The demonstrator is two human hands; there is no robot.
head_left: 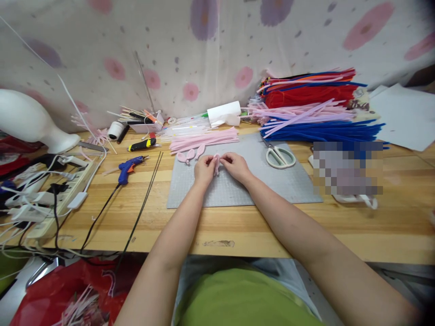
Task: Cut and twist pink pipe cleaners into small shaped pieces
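Note:
Between my two hands, over the grey cutting mat (234, 197), is a small piece of bent pink pipe cleaner (216, 166), its short ends pointing down. My left hand (204, 170) pinches it from the left side. From the right, the fingertips of my right hand (237, 166) close on its upper part. Just left of my left hand, finished pink pipe cleaner loops (185, 156) lie on the mat. Behind them rests a bundle of straight pink pipe cleaners (204, 139). White-handled scissors (280, 157) lie on the right part of the mat.
Left of the mat are a blue glue gun (128, 169), a yellow-black utility knife (142, 145) and a power strip (64, 199) with tangled cords. Blue pipe cleaners (322, 131) and red ones (306, 95) are piled at the back right. A white foam head (30, 117) stands far left.

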